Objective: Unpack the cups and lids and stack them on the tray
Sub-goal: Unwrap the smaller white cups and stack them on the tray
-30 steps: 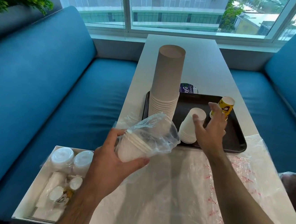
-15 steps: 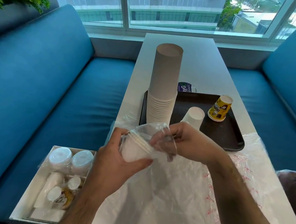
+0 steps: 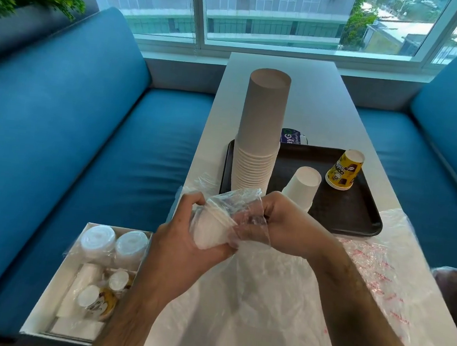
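The left hand [image 3: 184, 241] is closed around the base of a small stack of white cups [image 3: 209, 233] inside a clear bag [image 3: 232, 204], held above the near table edge. The right hand [image 3: 280, 228], which a second ago was out at the tray [image 3: 357, 213] by the short white stack [image 3: 302, 187], has come back and now pinches the bag's open end, fingers curled in the film. That reads as one batch set down and the next being pulled free of its wrap. On the tray stand a tall stack [image 3: 257, 147] and a yellow cup [image 3: 343, 170]. More wrapped lids [image 3: 114, 244] wait in the box [image 3: 40, 319] on the left seat
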